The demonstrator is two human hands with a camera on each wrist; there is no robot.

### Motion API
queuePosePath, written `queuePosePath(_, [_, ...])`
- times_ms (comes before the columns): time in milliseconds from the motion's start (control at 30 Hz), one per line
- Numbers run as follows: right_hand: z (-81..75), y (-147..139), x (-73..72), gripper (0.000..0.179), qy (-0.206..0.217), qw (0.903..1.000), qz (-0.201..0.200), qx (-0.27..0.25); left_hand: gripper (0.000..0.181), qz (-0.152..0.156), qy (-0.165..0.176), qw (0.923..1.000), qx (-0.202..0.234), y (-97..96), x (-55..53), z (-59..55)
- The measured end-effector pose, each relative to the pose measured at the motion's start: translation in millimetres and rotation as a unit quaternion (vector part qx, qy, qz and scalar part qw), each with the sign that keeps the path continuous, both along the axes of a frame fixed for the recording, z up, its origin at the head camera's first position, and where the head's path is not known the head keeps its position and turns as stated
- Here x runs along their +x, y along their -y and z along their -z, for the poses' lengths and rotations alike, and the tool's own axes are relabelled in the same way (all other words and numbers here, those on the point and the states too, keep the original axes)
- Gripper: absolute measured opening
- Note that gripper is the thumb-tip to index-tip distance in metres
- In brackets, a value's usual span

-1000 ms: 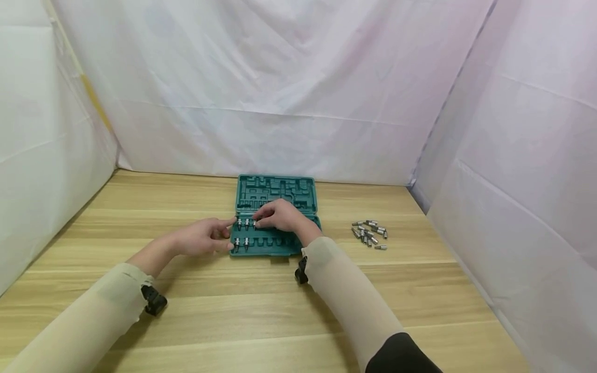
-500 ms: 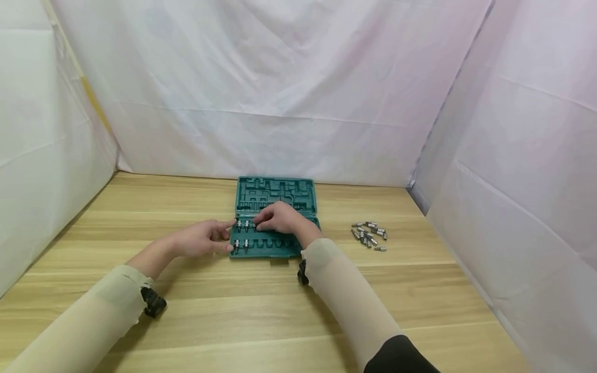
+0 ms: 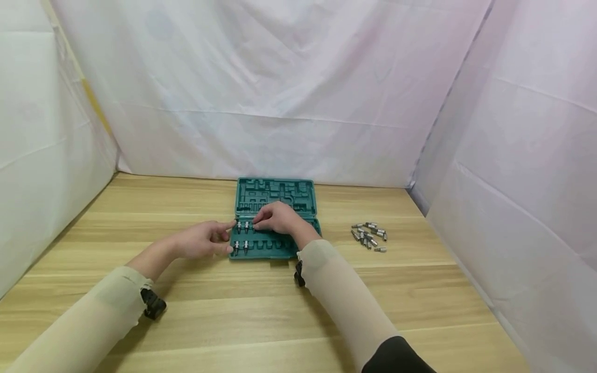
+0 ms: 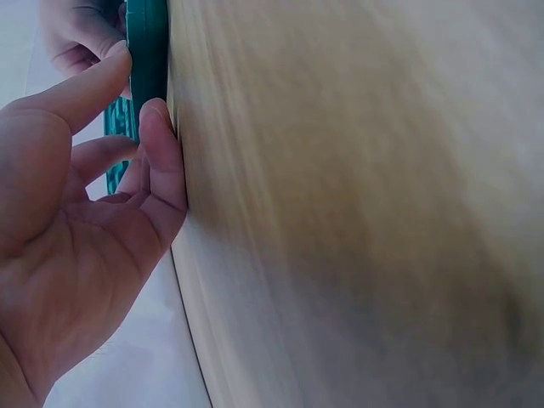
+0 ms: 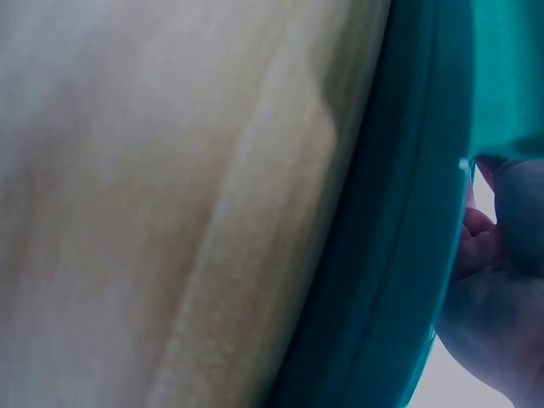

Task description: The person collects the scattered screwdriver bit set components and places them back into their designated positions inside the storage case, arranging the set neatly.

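A green plastic tool case [image 3: 280, 254] lies unfolded on the table, its moulded lid [image 3: 276, 194] at the back. Along its left side my left hand [image 3: 202, 240] touches the edge, thumb at the front corner and index finger further back; the left wrist view shows the fingertips against the case wall. My right hand [image 3: 279, 217] reaches over the back row of slots and pinches a small bit socket, mostly hidden by the fingers. Left of it, two silver bit sockets [image 3: 246, 227] sit in that row. Two more bit sockets [image 3: 245, 247] sit in the front row.
Several loose bit sockets [image 3: 368, 235] lie in a pile on the wooden table [image 3: 224, 316], to the right of the case. White cloth [image 3: 261, 103] hangs around the back and sides of the table.
My right hand has stayed over the third slot of the back row, its fingertips shifting slightly. The left hand has kept its place at the case edge.
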State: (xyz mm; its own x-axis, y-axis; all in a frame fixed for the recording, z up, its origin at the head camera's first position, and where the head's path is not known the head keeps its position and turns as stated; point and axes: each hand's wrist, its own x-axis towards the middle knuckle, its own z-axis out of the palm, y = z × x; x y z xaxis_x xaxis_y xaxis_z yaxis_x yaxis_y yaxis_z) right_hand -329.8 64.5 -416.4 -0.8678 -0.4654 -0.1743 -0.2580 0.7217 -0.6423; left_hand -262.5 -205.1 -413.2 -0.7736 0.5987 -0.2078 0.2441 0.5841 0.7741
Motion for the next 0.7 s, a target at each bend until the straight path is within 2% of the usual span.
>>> queuePosePath(400, [-2.1,0.8,0.3,0.008,0.005,1.0,0.002,-0.003,0.085,-0.002,0.001,1.0,-0.002,2.2,0.3,-0.7])
queuePosePath(700, [0.5,-7.1,1.5,0.019,0.007,0.9996,-0.004,-0.029,0.085,-0.006,0.0,1.0,-0.002,0.4,-1.4,-0.4])
